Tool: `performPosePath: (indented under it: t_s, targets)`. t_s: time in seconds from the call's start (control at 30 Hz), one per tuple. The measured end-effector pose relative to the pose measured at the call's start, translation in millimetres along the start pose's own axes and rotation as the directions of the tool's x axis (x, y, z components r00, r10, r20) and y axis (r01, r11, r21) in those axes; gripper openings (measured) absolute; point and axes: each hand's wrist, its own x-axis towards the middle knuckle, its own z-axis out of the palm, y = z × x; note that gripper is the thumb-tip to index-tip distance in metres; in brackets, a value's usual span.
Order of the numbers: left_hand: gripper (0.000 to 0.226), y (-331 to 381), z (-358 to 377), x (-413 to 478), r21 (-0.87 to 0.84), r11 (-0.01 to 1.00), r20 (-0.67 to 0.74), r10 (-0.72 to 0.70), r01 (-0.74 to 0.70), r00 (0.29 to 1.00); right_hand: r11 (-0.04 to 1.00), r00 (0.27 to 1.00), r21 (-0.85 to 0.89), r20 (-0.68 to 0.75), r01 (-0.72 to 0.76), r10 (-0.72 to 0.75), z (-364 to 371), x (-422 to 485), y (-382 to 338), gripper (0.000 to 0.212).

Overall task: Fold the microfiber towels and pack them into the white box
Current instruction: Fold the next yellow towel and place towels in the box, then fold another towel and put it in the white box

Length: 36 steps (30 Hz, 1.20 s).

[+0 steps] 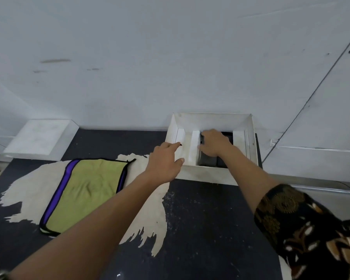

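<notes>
— What takes up the most room?

— A white wall (170, 47) behind, then the dark tabletop (200, 219), with a ragged pale patch (24, 195) where its surface is worn off.

— And the towels?

— A green towel (85, 190) with a purple strip and black trim lies flat on that patch, left of centre, well apart from both hands. The left forearm crosses just beside its right edge.

— Where is the box?

— The white box (206, 175) stands open at the tabletop's far edge, against the wall. A flat white block (40, 136) sits far off to its left. Inside the box, in the right part, lies a dark towel (208, 161), folded, beside an upright white divider.

— The hands?

— They are apart. The left hand (164, 162) reaches over the box's near left corner, fingers straight, resting on the left wall. The right hand (214, 143), its arm in a patterned sleeve (303, 225), is down inside the box on the dark towel, fingers bent. Whether it grips the towel or only presses it, I cannot tell.
</notes>
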Motion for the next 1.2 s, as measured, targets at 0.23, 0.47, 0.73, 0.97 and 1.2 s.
performPosePath:
  t_s: [0.23, 0.47, 0.73, 0.97, 1.2]
  targets:
    - [0.062, -42, 2, -20, 0.178, 0.984, -0.096, 0.016, 0.001, 0.995, 0.993, 0.961, 0.115, -0.276, 0.036, -0.003, 9, -78, -53, 0.062]
    - [0.064, -103, -5, -47, 0.24, 0.968, -0.18, 0.116, -0.071, 0.977, 0.986, 0.871, 0.159, -0.491, 0.055, 0.031, 45, -125, -138, 0.06]
    - [0.066, -229, -41, -92, 0.191, 0.979, -0.148, 0.104, -0.074, 0.984, 0.965, 0.869, 0.262, -0.478, 0.005, 0.125, 126, -141, -258, 0.061]
    - [0.07, -363, -31, -147, 0.178, 0.982, 0.006, -0.062, 0.06, 0.998, 0.967, 0.961, 0.25, -0.253, -0.051, 0.116, 219, -150, -341, 0.058]
    - [0.067, -444, 20, -203, 0.244, 0.967, 0.319, -0.007, -0.075, 0.948, 0.997, 1.0, -0.078, 0.022, 0.0, 0.002, 292, -175, -363, 0.053]
